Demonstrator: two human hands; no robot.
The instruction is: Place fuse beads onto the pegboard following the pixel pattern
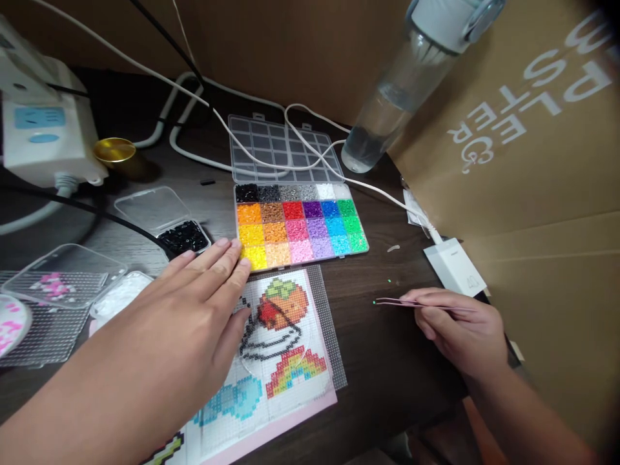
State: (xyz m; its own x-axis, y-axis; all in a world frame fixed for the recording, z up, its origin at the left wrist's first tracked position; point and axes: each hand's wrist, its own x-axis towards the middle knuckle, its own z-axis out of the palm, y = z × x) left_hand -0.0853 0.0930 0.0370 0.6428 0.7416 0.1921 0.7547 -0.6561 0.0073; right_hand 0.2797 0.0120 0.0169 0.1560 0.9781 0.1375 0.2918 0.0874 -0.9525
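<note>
My left hand (196,323) lies flat, fingers stretched, over the left part of a printed pattern sheet (316,386). Its fingertips reach the near left corner of a compartment box (310,263) of coloured fuse beads. A clear pegboard (328,336) lies on the sheet, and dark beads (271,354) form a curved outline over the printed pictures. On the right, my right hand (455,326) pinches slim tweezers (400,301) just above the table. At their tips is a tiny green bead (374,302). Another green bead (389,280) rests on the table close by.
Left of my left hand are small clear boxes with black beads (184,237) and white beads (119,294). A water bottle (382,103), white cables and a charger (455,268) stand behind and right. A power strip (43,123) and gold cup (116,152) occupy the back left.
</note>
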